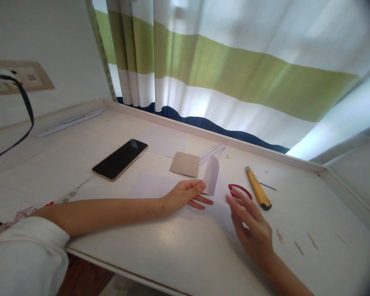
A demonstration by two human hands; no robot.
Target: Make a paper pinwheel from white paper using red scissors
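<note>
My left hand (186, 196) rests on the white table (179, 246) and pinches a small white paper piece (211, 175), which stands up curled above its fingertips. My right hand (249, 224) hovers just to the right with its fingers spread and holds nothing; its fingertips reach toward a pair of red-handled scissors (240, 190). A yellow utility knife (258, 188) lies just beyond the scissors. White paper sheets (151, 186) lie flat under and behind my left hand.
A black phone (121, 159) lies face up at the left. A brown cardboard square (185, 164) and thin white strips (212, 152) sit behind the paper. A striped curtain (234, 70) hangs along the table's raised back edge. A black cable (24, 102) hangs from a wall socket.
</note>
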